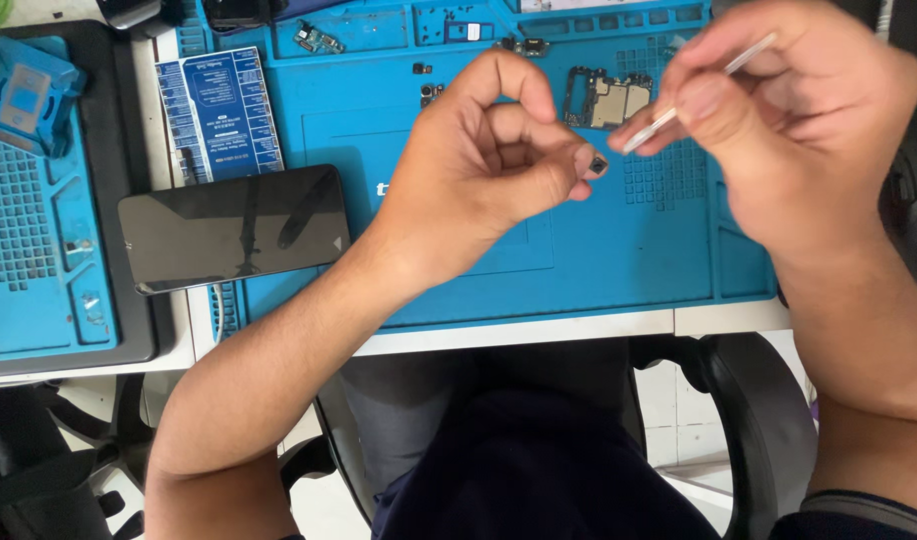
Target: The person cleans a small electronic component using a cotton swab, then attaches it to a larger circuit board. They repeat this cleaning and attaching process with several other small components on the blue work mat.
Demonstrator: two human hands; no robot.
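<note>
At nine o'clock from my hands, a dark, glossy rectangular smartphone (234, 228) is lying face up across the edge of the big blue silicone repair mat (459, 285), parked out of the way so the middle of the mat stays free for small parts. Just above it, at about ten o'clock, a blue printed reference card (219, 113) is resting flat where I can glance at it.

I am raising my left hand (489, 170) above the mat, fingers curled in, and pinching a tiny dark square component (599, 166) between thumb and fingertip, tilting it toward my eyes so I can see its face. It is sitting right at the tip of my fingers, clear of the tabletop.

At one o'clock from it, beyond my fingers, a stripped green-and-gold phone circuit board (607, 98) is waiting on the mat, near enough to reach.

My right hand (789, 120) is closing on thin silver metal tweezers (694, 95) like a pen, aiming their tip in from three o'clock, just beside the component, for fine control.
</note>
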